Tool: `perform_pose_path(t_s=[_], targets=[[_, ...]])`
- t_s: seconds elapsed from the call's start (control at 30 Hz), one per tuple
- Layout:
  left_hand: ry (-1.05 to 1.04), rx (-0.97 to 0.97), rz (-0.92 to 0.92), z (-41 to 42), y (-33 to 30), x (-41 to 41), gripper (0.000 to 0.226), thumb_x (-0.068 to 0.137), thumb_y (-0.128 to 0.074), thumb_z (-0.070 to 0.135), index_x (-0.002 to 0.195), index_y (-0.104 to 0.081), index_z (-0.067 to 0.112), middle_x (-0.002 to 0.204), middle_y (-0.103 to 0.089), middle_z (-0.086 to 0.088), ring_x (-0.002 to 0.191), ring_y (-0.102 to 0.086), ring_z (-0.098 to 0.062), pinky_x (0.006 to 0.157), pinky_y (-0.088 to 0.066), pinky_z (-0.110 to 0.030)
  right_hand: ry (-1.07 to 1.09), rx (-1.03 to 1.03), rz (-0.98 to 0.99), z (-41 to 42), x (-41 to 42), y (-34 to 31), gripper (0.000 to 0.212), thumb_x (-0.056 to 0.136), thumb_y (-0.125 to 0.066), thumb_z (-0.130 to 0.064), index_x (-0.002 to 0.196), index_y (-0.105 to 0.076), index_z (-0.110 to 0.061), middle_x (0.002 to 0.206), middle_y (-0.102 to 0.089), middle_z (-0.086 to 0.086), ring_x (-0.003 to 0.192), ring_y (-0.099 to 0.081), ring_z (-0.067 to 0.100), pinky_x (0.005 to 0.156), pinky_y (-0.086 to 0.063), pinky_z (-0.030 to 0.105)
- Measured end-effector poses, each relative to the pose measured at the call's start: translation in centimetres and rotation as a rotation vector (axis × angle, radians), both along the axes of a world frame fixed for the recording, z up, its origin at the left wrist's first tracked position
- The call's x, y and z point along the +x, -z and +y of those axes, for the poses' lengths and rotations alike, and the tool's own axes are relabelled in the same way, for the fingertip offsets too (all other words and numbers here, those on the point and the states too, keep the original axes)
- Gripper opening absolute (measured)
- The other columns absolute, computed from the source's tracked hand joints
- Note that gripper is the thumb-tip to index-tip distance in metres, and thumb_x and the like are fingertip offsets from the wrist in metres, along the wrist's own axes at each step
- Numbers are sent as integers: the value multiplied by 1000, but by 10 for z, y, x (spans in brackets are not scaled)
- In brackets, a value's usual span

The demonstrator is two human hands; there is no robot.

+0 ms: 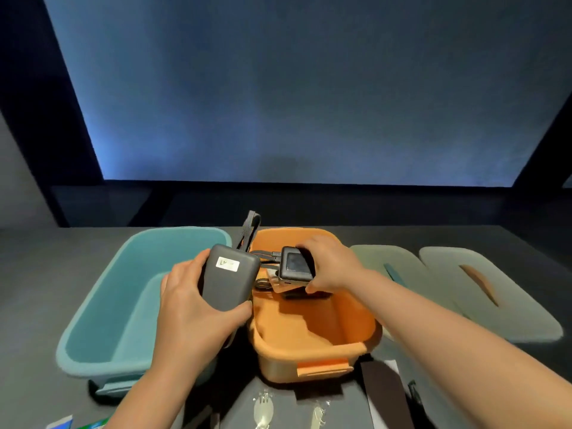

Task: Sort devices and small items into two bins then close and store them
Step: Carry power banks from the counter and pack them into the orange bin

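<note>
My left hand grips a dark grey power bank with a white sticker, held above the gap between the two bins. A short cable links it to a small grey camera-like device, which my right hand holds over the far end of the orange bin. A dark strap sticks up behind the power bank. More small dark items lie under the device inside the orange bin. The teal bin stands to the left and looks empty.
Two pale lids lie flat on the dark table to the right of the bins. Near the front edge are a dark brown flat piece, clear packets holding small items, and a blue-green packet.
</note>
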State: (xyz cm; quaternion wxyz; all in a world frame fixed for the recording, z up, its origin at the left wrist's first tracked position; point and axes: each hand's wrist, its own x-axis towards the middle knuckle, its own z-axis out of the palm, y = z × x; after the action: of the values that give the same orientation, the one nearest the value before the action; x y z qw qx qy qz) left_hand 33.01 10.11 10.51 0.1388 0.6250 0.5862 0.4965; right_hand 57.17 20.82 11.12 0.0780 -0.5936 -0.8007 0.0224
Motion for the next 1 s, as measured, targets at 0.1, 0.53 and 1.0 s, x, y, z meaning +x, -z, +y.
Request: perform_pose_path(t_s=[0.1,0.53,1.0], targets=[[9,-13,-7,14,-2,3,92,44,-80,46,128,-45,39,106,-45,20,101,-37,-3,73,-33,-18,-75,-35,-27,33,-5,6,83,60,-82,-47,132,-45,-29,131,-52,-4,120,-48,19,96,-45,36],[61,-24,38,46,0,32,89,43,-75,47,125,-42,45,104,-40,34,99,-36,3,72,-33,-9,-128,-222,-175,70,8,26,48,70,-74,-21,114,-55,-29,104,-61,-4,94,-57,19,76,-52,34],[145,-72,21,75,3,62,85,49,-84,36,123,-43,46,101,-44,22,100,-38,-2,72,-33,-8,211,-234,1159,-2,8,11,27,95,-49,-44,108,-66,-28,108,-69,-6,101,-64,12,90,-54,35]])
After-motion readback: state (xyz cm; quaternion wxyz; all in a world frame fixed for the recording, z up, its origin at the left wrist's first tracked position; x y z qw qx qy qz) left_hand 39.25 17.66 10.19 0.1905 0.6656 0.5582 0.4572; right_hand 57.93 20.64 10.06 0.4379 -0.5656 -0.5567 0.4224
